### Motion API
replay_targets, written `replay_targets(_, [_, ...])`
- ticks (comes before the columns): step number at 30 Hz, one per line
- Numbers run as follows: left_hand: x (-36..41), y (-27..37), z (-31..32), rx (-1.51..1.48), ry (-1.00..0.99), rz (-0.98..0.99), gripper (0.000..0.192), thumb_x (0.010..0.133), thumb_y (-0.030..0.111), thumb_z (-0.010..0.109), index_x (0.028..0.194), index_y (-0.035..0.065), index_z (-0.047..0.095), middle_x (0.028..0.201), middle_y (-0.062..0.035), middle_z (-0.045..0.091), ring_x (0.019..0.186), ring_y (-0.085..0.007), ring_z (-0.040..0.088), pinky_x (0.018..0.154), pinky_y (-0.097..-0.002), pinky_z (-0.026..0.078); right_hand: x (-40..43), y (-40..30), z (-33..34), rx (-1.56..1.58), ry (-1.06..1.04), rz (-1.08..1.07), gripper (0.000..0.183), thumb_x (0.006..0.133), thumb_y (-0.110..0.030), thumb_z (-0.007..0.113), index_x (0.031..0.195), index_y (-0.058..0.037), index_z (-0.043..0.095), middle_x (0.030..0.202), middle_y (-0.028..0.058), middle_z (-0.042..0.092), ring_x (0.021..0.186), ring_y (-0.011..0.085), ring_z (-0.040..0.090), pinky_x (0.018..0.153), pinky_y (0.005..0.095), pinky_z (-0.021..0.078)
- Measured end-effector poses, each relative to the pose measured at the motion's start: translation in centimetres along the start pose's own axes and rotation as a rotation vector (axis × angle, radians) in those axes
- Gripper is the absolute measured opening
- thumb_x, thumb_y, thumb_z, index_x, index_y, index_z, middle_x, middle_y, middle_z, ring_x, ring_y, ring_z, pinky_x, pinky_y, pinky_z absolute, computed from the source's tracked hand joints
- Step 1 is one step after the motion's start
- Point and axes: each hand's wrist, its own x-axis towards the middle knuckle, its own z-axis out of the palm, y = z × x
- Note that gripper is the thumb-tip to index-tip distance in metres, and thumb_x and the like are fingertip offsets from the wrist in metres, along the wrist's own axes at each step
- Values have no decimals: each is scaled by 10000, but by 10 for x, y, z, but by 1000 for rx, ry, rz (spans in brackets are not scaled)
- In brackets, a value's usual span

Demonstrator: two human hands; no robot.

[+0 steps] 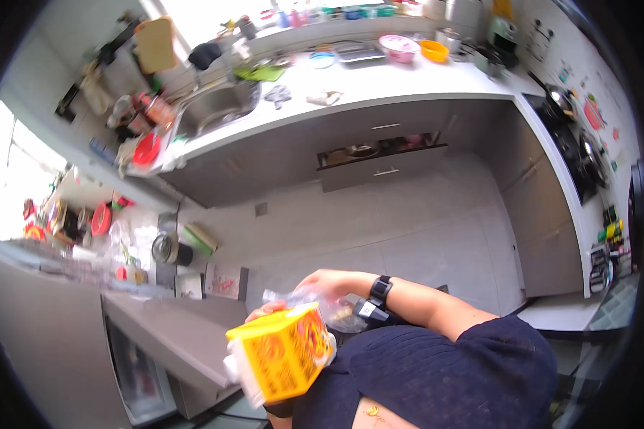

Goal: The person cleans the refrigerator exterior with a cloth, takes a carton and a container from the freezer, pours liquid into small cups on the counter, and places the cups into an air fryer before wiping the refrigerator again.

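A yellow printed carton (279, 356) is held close against my body, with the fingers of my left hand (268, 310) showing over its top edge. The rest of that hand is hidden behind the carton. My right hand (322, 284), with a black band on its wrist, grips a clear plastic bag (341, 316) just beyond the carton. Something pale yellowish shows inside the bag, but it is too blurred to name. White material sticks out beside the carton.
An open refrigerator door (166, 332) stands at the lower left. Across the floor (354, 230), a drawer (386, 170) is pulled out below the white counter (365, 80) with its sink (217, 110). A stove (561, 145) is at the right. A lidded bin (177, 252) stands left.
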Motion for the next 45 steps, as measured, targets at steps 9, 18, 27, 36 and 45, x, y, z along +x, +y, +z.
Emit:
replay_targets(9, [145, -116, 61, 516, -16, -213, 641, 566, 30, 715, 1136, 37, 420, 1004, -73, 538, 917, -175, 528, 788, -313, 441, -132, 112, -207, 911, 1131, -262, 148, 794, -28, 438, 831, 52, 557, 744, 111, 578, 633, 189, 574, 581, 318, 493])
replay_targets(18, [337, -227, 151, 440, -425, -339, 687, 596, 10, 709, 1191, 44, 366, 1117, -97, 445, 996, -185, 489, 818, -309, 441, -211, 120, -369, 1161, 1579, -431, 126, 800, -24, 386, 888, -9, 474, 789, 111, 535, 707, 231, 572, 646, 426, 510])
replay_targets(27, [523, -322, 263, 495, -537, -521, 711, 671, 63, 680, 1232, 43, 243, 1081, -127, 504, 926, -189, 521, 748, -295, 443, -242, 2, -564, 872, 1611, -283, 145, 777, -176, 519, 916, -186, 479, 789, -34, 546, 722, 110, 534, 687, 354, 376])
replay_targets(36, [649, -412, 325, 708, -306, -428, 744, 709, 76, 655, 1262, 57, 158, 1053, -159, 504, 922, -221, 523, 730, -318, 459, -228, -50, -756, 655, 1472, -395, 159, 807, -211, 530, 948, -149, 491, 867, -1, 548, 736, 129, 551, 648, 291, 395])
replay_targets(45, [707, -476, 361, 836, 86, -422, 814, 661, 142, 695, 1285, 56, 180, 1055, -180, 521, 943, -234, 531, 815, -307, 405, -250, -43, -841, -662, 1313, 326, 234, 657, -272, 623, 872, -179, 621, 1027, 40, 553, 987, 275, 488, 841, 475, 322])
